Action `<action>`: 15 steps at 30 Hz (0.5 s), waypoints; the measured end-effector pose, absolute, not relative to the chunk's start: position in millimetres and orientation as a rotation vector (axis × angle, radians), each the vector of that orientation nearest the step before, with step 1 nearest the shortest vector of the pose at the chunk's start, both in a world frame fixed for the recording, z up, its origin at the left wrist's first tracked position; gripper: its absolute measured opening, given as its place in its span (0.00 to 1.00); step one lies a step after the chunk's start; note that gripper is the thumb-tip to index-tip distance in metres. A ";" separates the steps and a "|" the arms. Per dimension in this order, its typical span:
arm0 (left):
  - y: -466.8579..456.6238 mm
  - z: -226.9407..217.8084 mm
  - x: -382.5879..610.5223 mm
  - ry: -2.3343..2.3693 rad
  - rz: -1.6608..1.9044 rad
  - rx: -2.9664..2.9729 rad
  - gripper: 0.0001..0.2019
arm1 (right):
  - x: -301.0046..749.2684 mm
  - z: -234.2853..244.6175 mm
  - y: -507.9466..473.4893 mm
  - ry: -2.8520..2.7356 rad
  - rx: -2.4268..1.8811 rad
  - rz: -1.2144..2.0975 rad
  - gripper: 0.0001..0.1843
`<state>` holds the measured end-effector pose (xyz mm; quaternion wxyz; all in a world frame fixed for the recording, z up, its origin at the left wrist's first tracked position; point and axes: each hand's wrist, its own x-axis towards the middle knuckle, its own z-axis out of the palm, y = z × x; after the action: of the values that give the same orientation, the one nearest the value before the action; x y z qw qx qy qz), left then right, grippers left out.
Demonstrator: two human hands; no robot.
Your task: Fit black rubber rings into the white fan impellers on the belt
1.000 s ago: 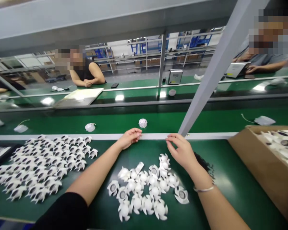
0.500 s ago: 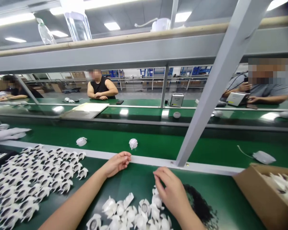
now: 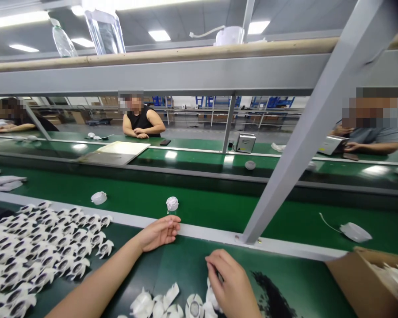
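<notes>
Left hand (image 3: 159, 234) lies half-open and empty at the white rail (image 3: 212, 234); right hand (image 3: 230, 282) curls over white finned plastic parts (image 3: 142, 304), hold unclear, likely light, stiff, best taken by the fins.

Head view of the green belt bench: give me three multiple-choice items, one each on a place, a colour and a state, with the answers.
1. Where does the cardboard box stand?
A. On the overhead shelf
B. Front right, past the right hand
C. On the far bench

2. What colour is the belt?
A. Blue
B. Grey
C. Green

3. How is the left hand?
A. Open, nothing visible in it
B. Clenched in a fist
C. Inside the cardboard box

1: B, the box sits at the lower right of the view.
2: C, the bare belt shows green.
3: A, its fingers lie extended and empty.
</notes>
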<state>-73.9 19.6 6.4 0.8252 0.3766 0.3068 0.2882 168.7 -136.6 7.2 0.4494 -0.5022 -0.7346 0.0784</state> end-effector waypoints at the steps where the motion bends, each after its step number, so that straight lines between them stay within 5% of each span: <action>1: 19.6 5.8 -74.2 0.648 0.609 0.800 0.16 | 169.0 7.5 -137.0 -1.827 -1.246 0.179 0.12; 15: 19.5 -2.1 -74.9 0.605 0.610 0.817 0.16 | 181.2 9.4 -127.9 -1.890 -1.213 -0.114 0.07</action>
<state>-74.9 19.5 -2.1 0.8294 0.3849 0.2852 0.2875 181.2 -127.9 9.4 0.4320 -0.4866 -0.7580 -0.0457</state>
